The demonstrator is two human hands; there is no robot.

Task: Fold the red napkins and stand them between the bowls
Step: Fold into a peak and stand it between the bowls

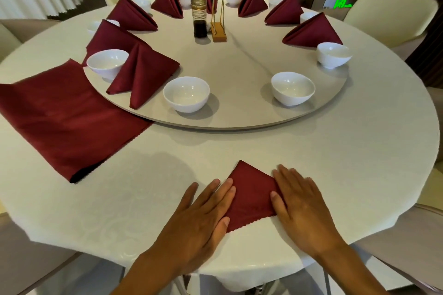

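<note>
Napkin (pixel 251 195): red cloth, folded, pointed, scalloped hem.
Left hand (pixel 203 218), right hand (pixel 303 208): flat, fingers straight, pressing napkin.
Table (pixel 335 162): round, cream cloth.

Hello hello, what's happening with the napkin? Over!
Left hand and right hand flat on folded napkin. Not standing yet. Gap between near bowls open.
</note>
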